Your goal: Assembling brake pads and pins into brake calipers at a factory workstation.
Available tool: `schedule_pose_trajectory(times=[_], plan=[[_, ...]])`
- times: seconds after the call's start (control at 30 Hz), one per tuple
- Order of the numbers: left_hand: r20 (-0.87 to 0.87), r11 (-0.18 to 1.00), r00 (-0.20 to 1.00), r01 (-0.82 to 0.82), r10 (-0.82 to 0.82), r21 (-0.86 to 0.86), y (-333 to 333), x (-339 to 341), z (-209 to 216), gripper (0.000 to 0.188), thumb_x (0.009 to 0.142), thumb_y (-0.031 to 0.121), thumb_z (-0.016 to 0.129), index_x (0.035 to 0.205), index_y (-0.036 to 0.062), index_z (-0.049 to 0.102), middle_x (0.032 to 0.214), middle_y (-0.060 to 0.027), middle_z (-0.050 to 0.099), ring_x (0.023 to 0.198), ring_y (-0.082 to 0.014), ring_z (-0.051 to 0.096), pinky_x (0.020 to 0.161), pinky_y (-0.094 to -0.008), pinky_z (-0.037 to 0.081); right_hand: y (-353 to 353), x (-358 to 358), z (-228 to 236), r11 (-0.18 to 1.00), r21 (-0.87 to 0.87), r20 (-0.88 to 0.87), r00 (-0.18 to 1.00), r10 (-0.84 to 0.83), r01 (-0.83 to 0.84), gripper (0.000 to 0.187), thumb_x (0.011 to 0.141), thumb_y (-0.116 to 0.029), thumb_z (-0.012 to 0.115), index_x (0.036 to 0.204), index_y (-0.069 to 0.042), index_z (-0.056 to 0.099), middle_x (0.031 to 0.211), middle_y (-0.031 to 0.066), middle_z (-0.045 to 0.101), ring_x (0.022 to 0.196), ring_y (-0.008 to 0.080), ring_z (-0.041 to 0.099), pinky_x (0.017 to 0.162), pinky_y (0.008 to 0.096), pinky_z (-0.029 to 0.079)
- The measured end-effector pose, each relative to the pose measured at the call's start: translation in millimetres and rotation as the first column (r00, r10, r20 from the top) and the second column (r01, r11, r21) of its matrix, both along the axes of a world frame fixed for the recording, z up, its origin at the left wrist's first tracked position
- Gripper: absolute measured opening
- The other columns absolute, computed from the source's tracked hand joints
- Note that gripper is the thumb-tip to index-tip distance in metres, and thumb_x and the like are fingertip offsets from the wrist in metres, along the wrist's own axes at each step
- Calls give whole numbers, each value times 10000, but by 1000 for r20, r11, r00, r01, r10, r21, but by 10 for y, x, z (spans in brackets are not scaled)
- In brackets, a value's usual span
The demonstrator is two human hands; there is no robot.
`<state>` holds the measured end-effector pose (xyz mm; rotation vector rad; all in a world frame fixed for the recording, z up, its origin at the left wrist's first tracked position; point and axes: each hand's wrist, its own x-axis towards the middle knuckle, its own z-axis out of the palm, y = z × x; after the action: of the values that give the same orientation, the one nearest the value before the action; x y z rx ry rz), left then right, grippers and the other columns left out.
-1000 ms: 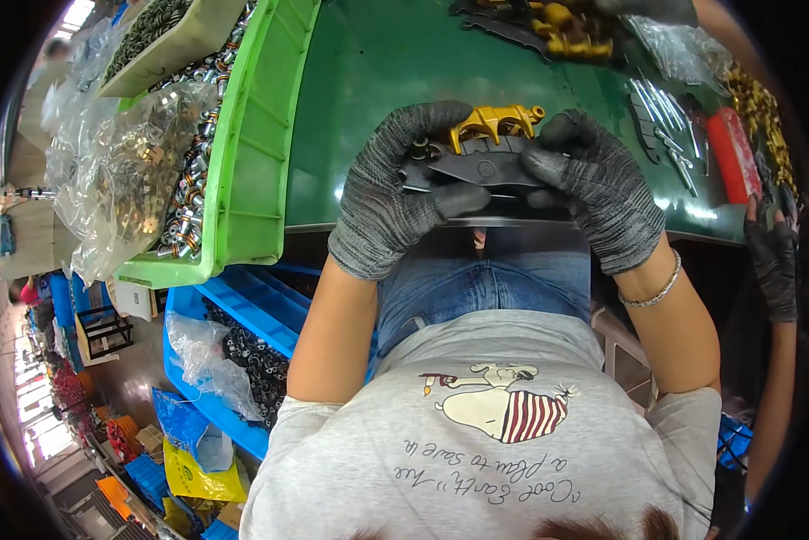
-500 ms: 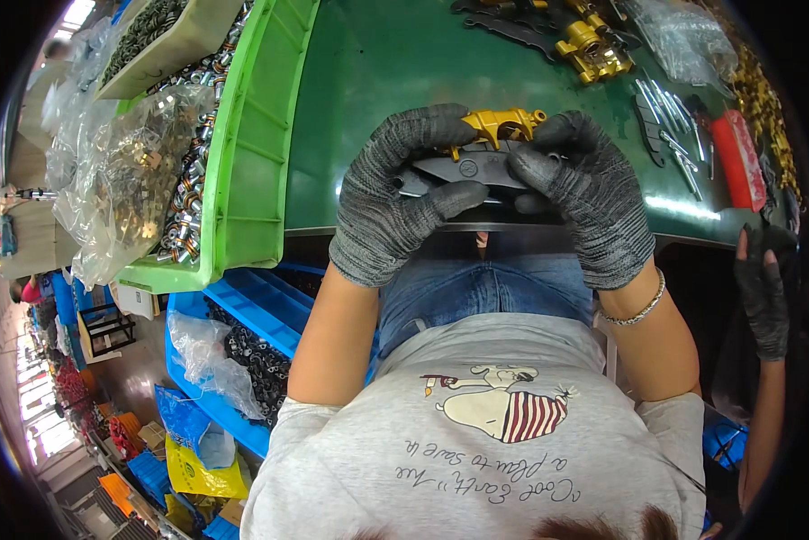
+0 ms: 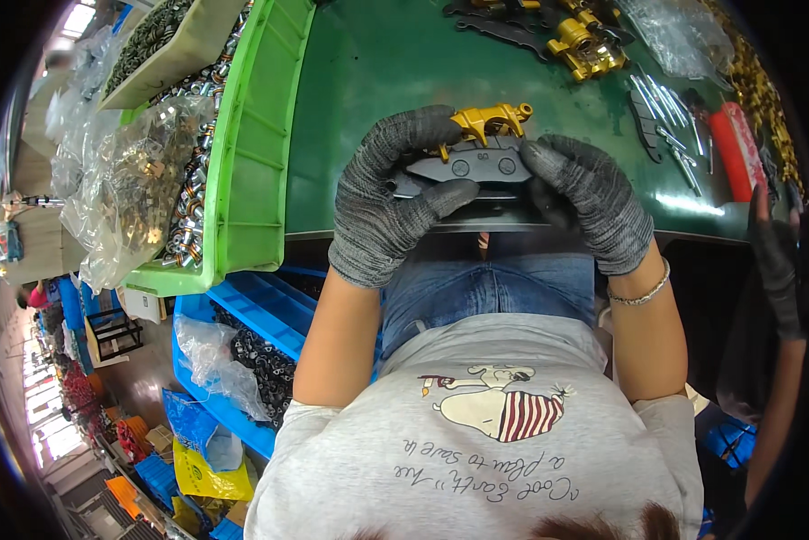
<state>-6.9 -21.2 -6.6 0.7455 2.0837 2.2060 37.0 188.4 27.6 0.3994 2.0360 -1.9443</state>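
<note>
My left hand [image 3: 391, 193], in a grey knit glove with dark fingertips, is closed round a gold brake caliper [image 3: 494, 121] and dark grey brake pads above the table's near edge. The front brake pad [image 3: 481, 165] shows its flat face, with two round marks. Its left end lies between my left thumb and fingers. My right hand [image 3: 593, 193], gloved alike, pinches the right end of the pad with its thumb. Its lower fingers are blurred and partly hidden.
Left stands a green crate [image 3: 251, 153] of small metal parts, above a blue bin [image 3: 265, 306] of black parts. On the green table [image 3: 359, 72] lie gold calipers [image 3: 589, 49], metal pins [image 3: 670, 112], a loose pad [image 3: 643, 126] and a red block [image 3: 735, 148]. Another person's gloved hand [image 3: 776, 261] is at right.
My right thumb has slid from the pad's face to its right end, uncovering a second round mark. The caliper has shifted slightly left and up. The other person's hand has moved right.
</note>
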Motion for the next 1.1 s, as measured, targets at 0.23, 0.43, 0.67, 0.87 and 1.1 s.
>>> schedule_pose_trajectory(times=[0.23,0.43,0.67,0.87,1.1], plan=[[11,1000,1000,2,-2,-17,-28,-9,-3,535,644,55,805,1129,65,580,1110,-69,609,994,-162,575,878,-303,472,-53,-33,-57,993,-99,32,997,-65,68,353,851,-378,633,893,-28,621,644,18,580,503,65,493,448,199,393],[-130,926,988,31,-86,-376,-39,-129,332,579,649,145,806,1162,48,555,1079,-94,616,989,-208,591,872,-322,482,34,-33,-89,979,-205,24,1000,-15,20,316,859,-334,632,970,-39,615,712,13,599,571,60,521,492,188,412],[-377,337,866,-265,-329,-903,407,-174,735,683,698,407,740,1225,42,506,979,-143,623,965,-300,605,832,-352,486,60,-78,-157,986,-166,27,999,-22,26,382,867,-366,613,979,-1,615,682,40,599,548,95,534,491,225,437],[-230,325,892,-100,-390,-940,457,-296,691,602,742,474,662,1175,73,546,956,-168,635,899,-318,617,771,-380,491,53,-71,-45,965,245,-222,974,-37,93,420,855,-402,615,964,4,618,701,72,613,620,153,585,596,304,493],[-270,345,897,-145,-349,-928,399,-189,730,519,751,438,665,1151,121,568,942,-131,652,844,-316,629,740,-389,498,1058,145,-82,404,711,-634,774,14,575,202,783,-217,684,909,-63,647,846,132,633,794,264,618,759,377,505]])
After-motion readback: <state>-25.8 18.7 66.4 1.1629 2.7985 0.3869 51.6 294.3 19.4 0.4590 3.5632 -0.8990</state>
